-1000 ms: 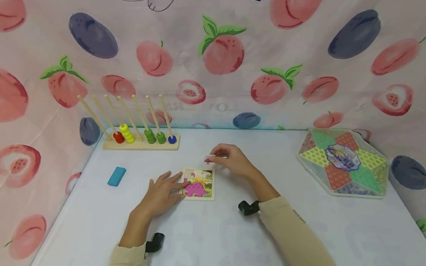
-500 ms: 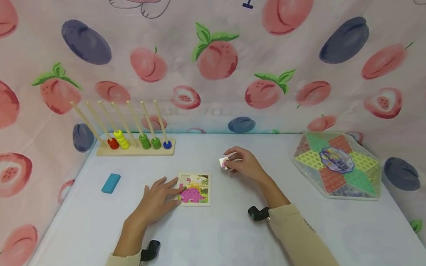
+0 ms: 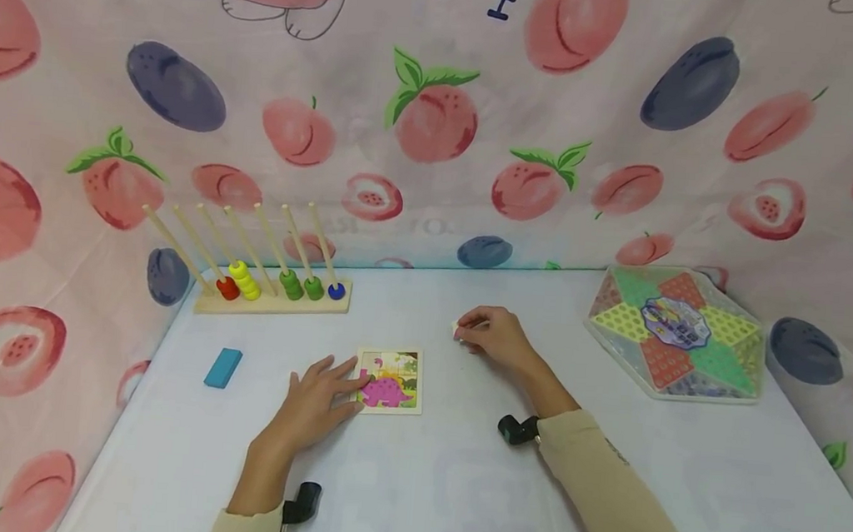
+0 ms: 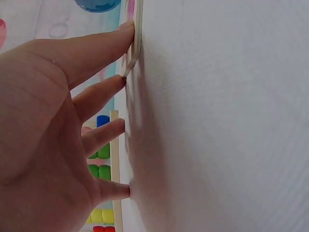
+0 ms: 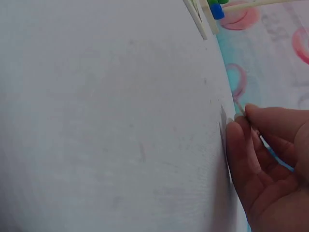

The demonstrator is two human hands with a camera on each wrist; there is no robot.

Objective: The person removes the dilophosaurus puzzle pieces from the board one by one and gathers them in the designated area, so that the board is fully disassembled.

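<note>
A small square puzzle [image 3: 388,392] with a pink dinosaur in a pale frame lies mid-table. The left hand [image 3: 314,405] rests on its left edge, fingers spread; in the left wrist view the thumb of that hand [image 4: 53,116] touches the frame [image 4: 137,29]. To the right of and beyond the puzzle, the right hand [image 3: 499,341] pinches a small piece [image 3: 456,329] near the table surface. In the right wrist view the piece [image 5: 240,108] shows as a thin edge between thumb and fingers of the right hand [image 5: 273,164]; its picture is hidden.
A wooden bead rack [image 3: 273,304] with upright rods stands at the back left. A blue block [image 3: 223,368] lies in front of it. At the back right is a hexagonal patterned box [image 3: 677,332]. A patterned cloth [image 3: 433,183] rises behind the table.
The right hand has moved right, away from the puzzle, and the pinched piece has turned, showing less of its face. The left hand stays at the frame. The head view has shifted slightly.
</note>
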